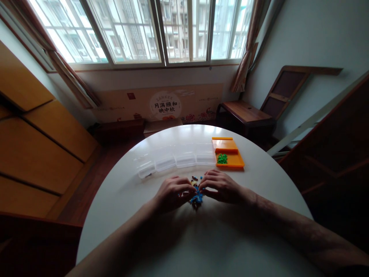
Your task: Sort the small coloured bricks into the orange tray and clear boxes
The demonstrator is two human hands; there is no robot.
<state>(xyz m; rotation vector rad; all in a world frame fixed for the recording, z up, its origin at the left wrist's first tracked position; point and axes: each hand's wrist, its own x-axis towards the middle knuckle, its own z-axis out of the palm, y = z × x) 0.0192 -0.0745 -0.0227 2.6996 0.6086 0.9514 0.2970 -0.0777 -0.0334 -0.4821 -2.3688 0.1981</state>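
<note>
My curled left hand [173, 189] and right hand [221, 186] are flanking blue plastic pieces [197, 198], grip unclear, apparently keeping them gathered.

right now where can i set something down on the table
The table shows bare patches left of the left hand and clear boxes, and right of the orange tray and right hand. Crowded: the small pieces between the hands, and the boxes beside the tray.

Curtains [65, 73] flank the window [161, 32] above printed cardboard [115, 103].
</note>
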